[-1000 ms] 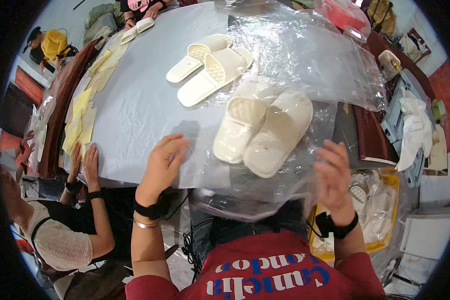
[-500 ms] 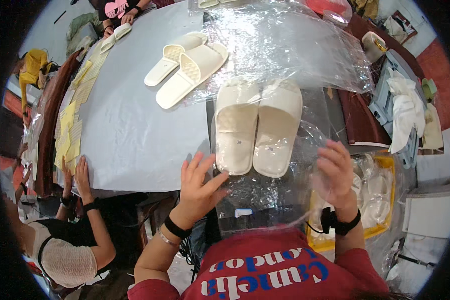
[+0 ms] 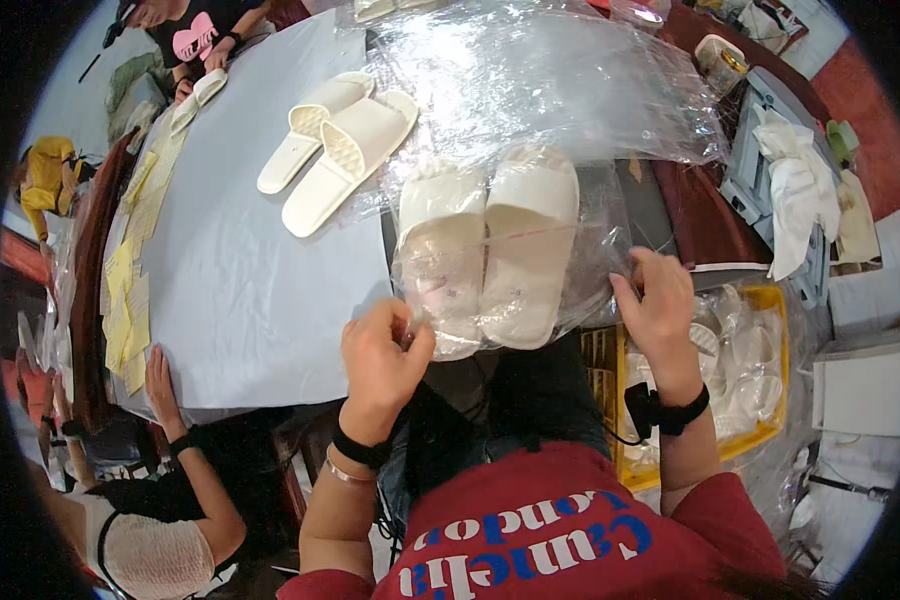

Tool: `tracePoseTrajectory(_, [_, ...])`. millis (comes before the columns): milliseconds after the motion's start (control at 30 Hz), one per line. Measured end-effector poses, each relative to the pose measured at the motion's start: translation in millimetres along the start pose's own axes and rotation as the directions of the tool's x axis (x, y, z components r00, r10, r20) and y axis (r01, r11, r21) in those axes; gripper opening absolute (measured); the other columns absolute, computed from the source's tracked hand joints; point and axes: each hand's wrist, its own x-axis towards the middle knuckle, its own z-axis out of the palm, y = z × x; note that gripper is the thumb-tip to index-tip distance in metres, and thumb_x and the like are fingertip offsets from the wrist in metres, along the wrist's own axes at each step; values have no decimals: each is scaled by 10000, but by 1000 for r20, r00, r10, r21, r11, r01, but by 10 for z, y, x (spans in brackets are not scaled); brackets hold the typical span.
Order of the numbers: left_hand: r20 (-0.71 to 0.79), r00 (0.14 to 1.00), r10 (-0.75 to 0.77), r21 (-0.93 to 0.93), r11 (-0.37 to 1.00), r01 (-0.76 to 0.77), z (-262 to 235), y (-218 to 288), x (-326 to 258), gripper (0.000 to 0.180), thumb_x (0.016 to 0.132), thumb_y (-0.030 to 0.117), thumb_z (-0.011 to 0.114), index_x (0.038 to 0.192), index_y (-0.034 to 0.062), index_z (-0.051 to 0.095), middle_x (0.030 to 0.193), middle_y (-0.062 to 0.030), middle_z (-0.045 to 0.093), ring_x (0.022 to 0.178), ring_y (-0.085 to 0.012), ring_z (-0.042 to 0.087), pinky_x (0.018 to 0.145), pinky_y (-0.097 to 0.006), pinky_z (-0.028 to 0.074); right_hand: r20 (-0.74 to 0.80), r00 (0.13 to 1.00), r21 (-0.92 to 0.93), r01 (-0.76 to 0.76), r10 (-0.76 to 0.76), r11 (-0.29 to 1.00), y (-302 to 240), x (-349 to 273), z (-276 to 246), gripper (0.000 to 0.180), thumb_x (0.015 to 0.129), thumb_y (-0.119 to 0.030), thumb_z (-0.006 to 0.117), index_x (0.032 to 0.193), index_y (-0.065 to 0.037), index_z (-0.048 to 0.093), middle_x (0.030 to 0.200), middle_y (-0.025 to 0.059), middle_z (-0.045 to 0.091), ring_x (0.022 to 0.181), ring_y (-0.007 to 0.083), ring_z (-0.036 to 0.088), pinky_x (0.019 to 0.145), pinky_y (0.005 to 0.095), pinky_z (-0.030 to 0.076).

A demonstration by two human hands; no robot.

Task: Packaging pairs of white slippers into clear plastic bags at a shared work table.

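Observation:
A pair of cream slippers (image 3: pixel 525 300) lies side by side at the table's near edge, toes pointing away from me. A clear plastic bag (image 3: pixel 602 225) encloses them, its loose film folded up over the soles. At the bag's near left corner, my left hand (image 3: pixel 382 350) is closed with thumb and fingers pinching the film. Beside the bag's right edge, my right hand (image 3: pixel 660 300) is curled, thumb and forefinger gripping the film there. Farther left on the table, a second pair of cream slippers (image 3: pixel 345 160) rests at a slant.
Clear plastic sheets (image 3: pixel 560 75) cover the table's far part. At my right stands a yellow crate (image 3: pixel 778 390) of bagged slippers. Yellow paper strips (image 3: pixel 125 300) line the table's left edge. Two people are at the left; one's hands touch a slipper (image 3: pixel 198 100).
The plastic film near me has been folded up over the soles, uncovering my lap. My hands went from spread to pinching the film. The view has shifted slightly.

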Motion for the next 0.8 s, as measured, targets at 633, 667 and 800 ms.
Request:
tracePoseTrajectory(633, [186, 862, 472, 195, 842, -503, -32, 83, -1, 534, 728, 53, 678, 1252, 66, 579, 1429, -165, 464, 1347, -410, 387, 1083, -528, 337, 185, 863, 115, 455, -469, 883, -906, -16, 311, 541, 761, -250, 679, 1285, -174, 570, 1290, 185, 499, 1208, 407, 478, 888, 579, 410])
tracePoseTrajectory(667, [175, 840, 514, 159, 827, -540, -20, 83, 21, 565, 705, 55, 682, 1260, 71, 577, 1409, -163, 482, 1336, -408, 401, 1074, -527, 357, 185, 872, 95, 443, -453, 891, -928, -19, 320, 541, 761, -250, 679, 1285, -174, 570, 1290, 185, 499, 1208, 407, 478, 888, 579, 410])
tracePoseTrajectory(800, [186, 785, 591, 86, 786, -612, -20, 249, 93, 519, 696, -4, 635, 1212, 7, 582, 1263, -200, 582, 1208, -432, 522, 1043, -486, 421, 39, 908, 135, 410, -418, 902, -943, 41, 290, 424, 839, -199, 557, 1260, -170, 599, 1154, 168, 576, 1041, 355, 575, 807, 451, 482])
